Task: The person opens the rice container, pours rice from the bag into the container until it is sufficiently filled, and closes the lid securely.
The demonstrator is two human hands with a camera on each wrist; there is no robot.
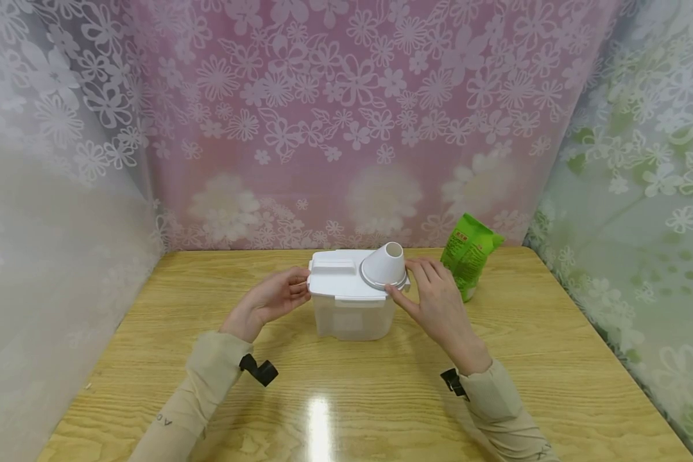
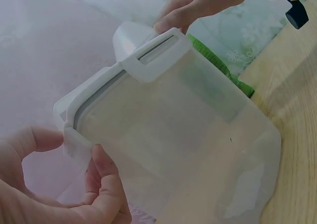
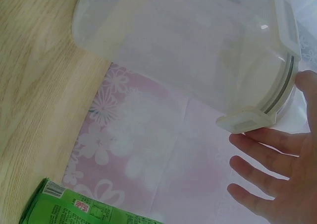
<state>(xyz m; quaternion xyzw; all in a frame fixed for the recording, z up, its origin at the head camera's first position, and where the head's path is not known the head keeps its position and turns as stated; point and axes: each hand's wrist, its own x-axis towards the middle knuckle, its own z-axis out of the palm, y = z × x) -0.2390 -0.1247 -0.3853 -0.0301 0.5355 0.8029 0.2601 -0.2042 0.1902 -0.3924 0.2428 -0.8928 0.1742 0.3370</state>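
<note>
A translucent storage container stands upright on the table, its white lid on top. A white cone-shaped cap with an open top sits at the lid's right end. My left hand pinches the white latch at the container's left end between thumb and curled fingers. At the other end, my right hand rests its thumb on the lid's edge. Its forefinger touches the right-end latch, and the other fingers reach out fairly straight beside it. Another latch lies flat along the front.
A green printed bag stands tilted behind my right hand. The wooden table runs back to a pink floral curtain. Pale floral sheets hang along both sides. Each sleeve has a black wrist strap.
</note>
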